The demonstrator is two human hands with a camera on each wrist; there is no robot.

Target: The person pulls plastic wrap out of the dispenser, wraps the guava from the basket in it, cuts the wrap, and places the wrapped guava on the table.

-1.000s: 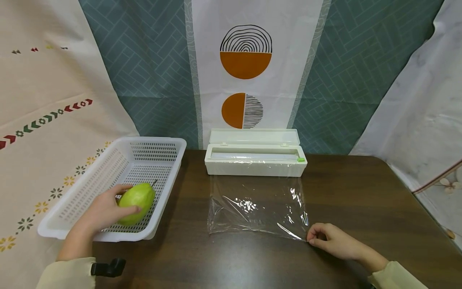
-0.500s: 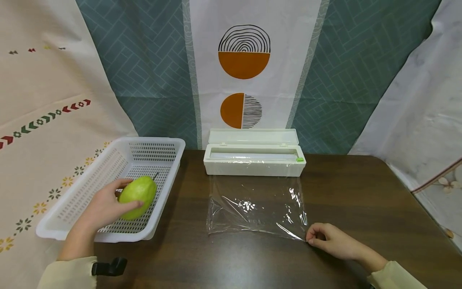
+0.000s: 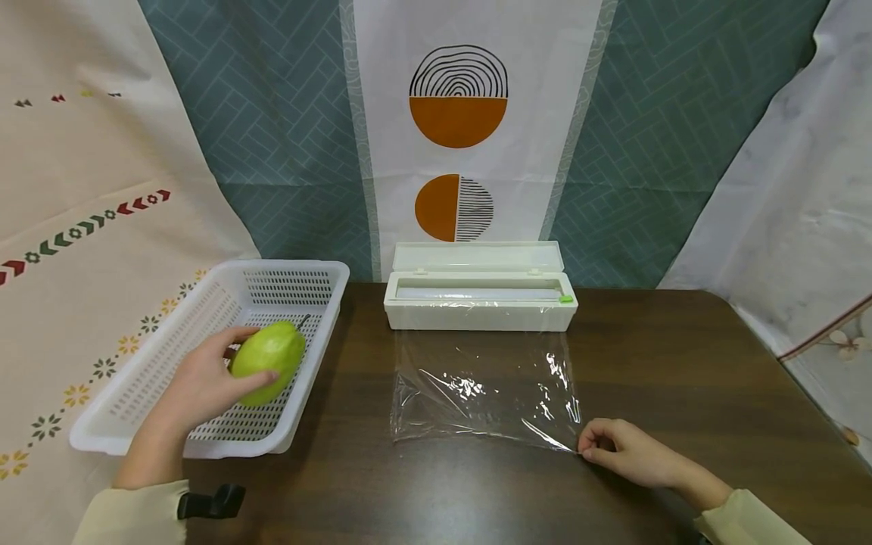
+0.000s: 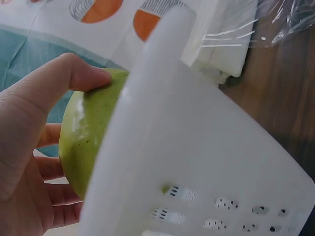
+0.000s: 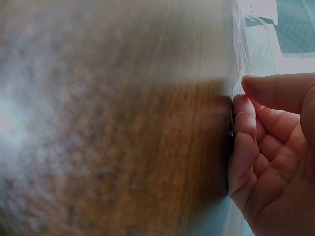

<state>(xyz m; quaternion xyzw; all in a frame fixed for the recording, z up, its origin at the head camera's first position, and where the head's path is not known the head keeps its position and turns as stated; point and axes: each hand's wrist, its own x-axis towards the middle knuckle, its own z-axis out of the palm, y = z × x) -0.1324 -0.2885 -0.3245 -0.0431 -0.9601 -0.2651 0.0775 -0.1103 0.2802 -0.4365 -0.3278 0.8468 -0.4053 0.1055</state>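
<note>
Green fruit (image 3: 272, 365) in left hand (image 3: 207, 382), contact with white basket (image 3: 311, 366) unclear

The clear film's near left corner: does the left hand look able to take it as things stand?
Probably not right away: the left hand holds the green fruit, and the wall of the white basket stands between it and the clear film. Once free, it could probably pass over.

Around the clear crinkled plastic film sheet (image 3: 484, 393), passage lies over dark-brown wooden tabletop (image 3: 436, 499) at 3 and 6 o'clock, with obstacles: an open-lidded, oblong white plastic box (image 3: 479, 314) at 12, a high-walled, perforated white plastic basket (image 3: 312, 376) at 9, and the bare right hand (image 3: 630, 453) at 4.
</note>
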